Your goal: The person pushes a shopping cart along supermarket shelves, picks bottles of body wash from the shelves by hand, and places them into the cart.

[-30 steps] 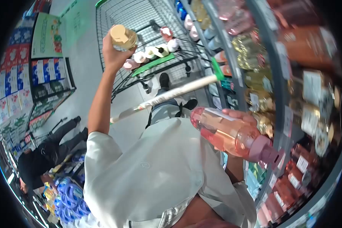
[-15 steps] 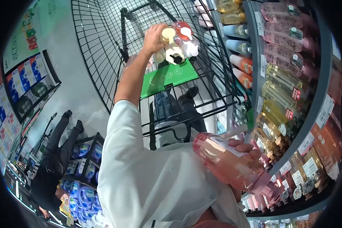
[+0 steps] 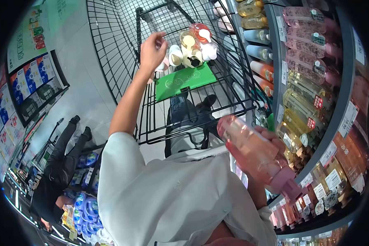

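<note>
My left hand is raised over the left part of the shopping cart, empty, with its fingers loosely bent and apart. Just right of it, several bottles with pump tops stand in the cart behind a green panel: a yellow-topped bottle, a red bottle with a white pump and white ones. Near my chest, my right hand is closed round a large pink bottle, which lies tilted with its pink cap towards the lower right. The bottle hides part of that hand.
Shelves of pink, yellow, blue and orange bottles with price tags run close along the right. At the left are boxed goods, a person in dark clothes and a display of purple bottles.
The yellow-topped bottle has gone from my left hand into the cart. That hand has let go and moved left. The pink bottle remains in my right hand; the cart appears closer than at first.
</note>
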Available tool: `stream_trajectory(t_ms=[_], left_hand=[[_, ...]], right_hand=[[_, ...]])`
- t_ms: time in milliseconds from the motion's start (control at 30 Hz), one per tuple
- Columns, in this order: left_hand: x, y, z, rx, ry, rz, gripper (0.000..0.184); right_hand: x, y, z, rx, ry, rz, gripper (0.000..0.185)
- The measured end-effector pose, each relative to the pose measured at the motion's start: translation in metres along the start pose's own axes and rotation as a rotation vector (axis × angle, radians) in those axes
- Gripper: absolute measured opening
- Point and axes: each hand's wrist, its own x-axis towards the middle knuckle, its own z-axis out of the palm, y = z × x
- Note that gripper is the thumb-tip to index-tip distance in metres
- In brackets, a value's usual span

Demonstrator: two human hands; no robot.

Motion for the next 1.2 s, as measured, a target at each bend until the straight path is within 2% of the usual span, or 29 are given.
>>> stream_trajectory(t_ms=[33, 67, 100, 133, 167, 200, 233, 300, 333, 367, 467, 567, 633, 667, 733, 767, 833, 867, 900, 933, 1000, 1033, 1067, 1100, 1133, 1167, 1200], left_hand=[[-0.022, 0.031, -0.019, -0.171, -0.079, -0.152, 0.026], [-0.047, 0.062, -0.035, -0.419, -0.234, -0.362, 0.035], [-0.074, 0.089, -0.049, -0.619, -0.443, -0.484, 0.056], [-0.097, 0.118, -0.059, -0.959, -0.692, -0.648, 0.081], [-0.115, 0.14, -0.06, -1.253, -0.804, -0.67, 0.094], [-0.127, 0.188, -0.067, -1.388, -0.68, -0.831, 0.1], [-0.134, 0.213, -0.066, -1.583, -0.508, -0.861, 0.094], [-0.136, 0.187, -0.063, -2.111, -0.514, -0.854, 0.08], [-0.134, 0.176, -0.066, -2.141, -0.476, -0.748, 0.065], [-0.128, 0.169, -0.068, -1.924, -0.293, -0.829, 0.063], [-0.078, 0.122, -0.076, -1.563, -0.255, -0.915, 0.056], [-0.004, 0.038, -0.046, -1.22, -0.187, -0.84, 0.052], [0.039, -0.018, -0.015, -1.101, -0.283, -0.815, 0.053], [0.057, -0.045, -0.002, -1.041, -0.396, -0.907, 0.052], [0.086, -0.104, 0.029, -0.897, -0.551, -1.013, 0.052], [0.088, -0.098, 0.038, -0.897, -0.571, -1.015, 0.052], [0.086, -0.078, 0.053, -0.543, -0.472, -1.022, 0.049], [0.087, -0.094, 0.061, -0.465, -0.525, -0.939, 0.045], [0.099, -0.135, 0.08, -0.654, -0.548, -1.083, 0.041], [0.106, -0.17, 0.088, -0.604, -0.639, -0.968, 0.04], [0.108, -0.204, 0.096, -0.733, -0.692, -0.943, 0.036], [0.123, -0.259, 0.111, -1.315, -1.311, -0.677, 0.042], [0.126, -0.278, 0.113, -1.308, -1.226, -0.715, 0.05], [0.118, -0.236, 0.102, -0.911, -0.786, -0.976, 0.051], [0.131, -0.248, 0.101, -0.893, -0.828, -1.096, 0.05], [0.136, -0.245, 0.104, -0.938, -0.725, -1.142, 0.05], [0.136, -0.247, 0.099, -1.029, -0.842, -1.129, 0.05]], right_hand=[[0.008, 0.006, 0.002, -0.275, -0.101, 0.081, 0.085], [0.024, 0.004, 0.012, -0.265, -0.096, 0.068, 0.085], [0.046, -0.003, 0.029, -0.047, 0.028, -0.154, 0.074], [0.067, -0.013, 0.046, 0.171, 0.146, -0.372, 0.063], [0.084, -0.023, 0.059, 0.396, 0.268, -0.59, 0.052], [0.099, -0.037, 0.062, 0.443, 0.196, -0.686, 0.043], [0.108, -0.049, 0.064, 0.483, 0.12, -0.776, 0.034], [0.115, -0.062, 0.083, 0.342, 0.098, -0.848, 0.032], [0.112, -0.072, 0.082, 0.273, 0.008, -0.765, 0.042], [0.114, -0.077, 0.081, 0.092, -0.052, -0.713, 0.055], [0.101, -0.062, 0.069, 0.071, -0.174, -0.483, 0.069], [0.077, -0.023, 0.057, 0.111, -0.258, -0.261, 0.055], [0.059, -0.006, 0.049, 0.12, -0.256, -0.184, 0.051], [0.05, -0.001, 0.046, 0.133, -0.256, -0.113, 0.046], [0.036, 0.005, 0.043, 0.061, -0.216, -0.122, 0.046], [0.031, 0.007, 0.041, -0.012, -0.179, -0.139, 0.045], [0.025, 0.004, 0.042, -0.055, -0.09, -0.129, 0.043], [0.022, 0.007, 0.043, -0.076, -0.072, -0.134, 0.041], [0.019, 0.011, 0.042, -0.113, -0.041, -0.131, 0.039], [0.015, 0.016, 0.047, -0.125, -0.019, -0.149, 0.037], [0.01, 0.022, 0.057, -0.215, 0.049, -0.208, 0.038], [0.009, 0.02, 0.057, -0.239, 0.083, -0.206, 0.041], [0.008, 0.019, 0.062, -0.269, 0.149, -0.215, 0.043], [0.009, 0.016, 0.061, -0.259, 0.157, -0.209, 0.044], [0.008, 0.019, 0.066, -0.296, 0.18, -0.208, 0.046], [0.006, 0.017, 0.068, -0.305, 0.214, -0.204, 0.046], [0.007, 0.018, 0.072, -0.309, 0.238, -0.2, 0.044]])
